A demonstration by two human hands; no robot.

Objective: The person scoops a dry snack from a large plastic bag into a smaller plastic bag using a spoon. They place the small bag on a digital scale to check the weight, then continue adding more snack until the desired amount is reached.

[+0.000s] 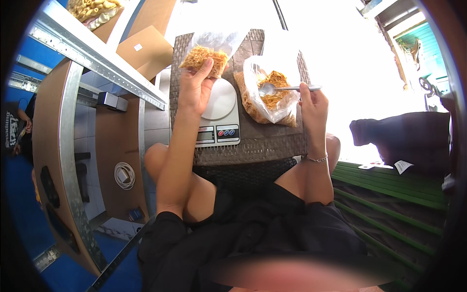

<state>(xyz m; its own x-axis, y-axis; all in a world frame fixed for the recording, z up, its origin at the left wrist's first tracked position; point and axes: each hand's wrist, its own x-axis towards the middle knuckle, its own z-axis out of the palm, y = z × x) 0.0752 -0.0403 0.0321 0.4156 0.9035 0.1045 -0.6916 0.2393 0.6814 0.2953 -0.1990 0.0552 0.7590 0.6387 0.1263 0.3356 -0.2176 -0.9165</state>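
My left hand grips a small clear plastic bag partly filled with orange-yellow shredded snack, held above the round plate of a white digital kitchen scale. In my right hand is the handle of a metal spoon. The bowl of the spoon lies over the mouth of a larger clear plastic bag, which stands open on the table, right of the scale, with more of the same shreds inside. The scale's display is too small to read.
A brown woven table carries the scale and large bag. Metal-framed shelves at the left hold a coiled white cable; a cardboard box is behind. Green slats and a dark cloth are at the right. Another person shows at far left.
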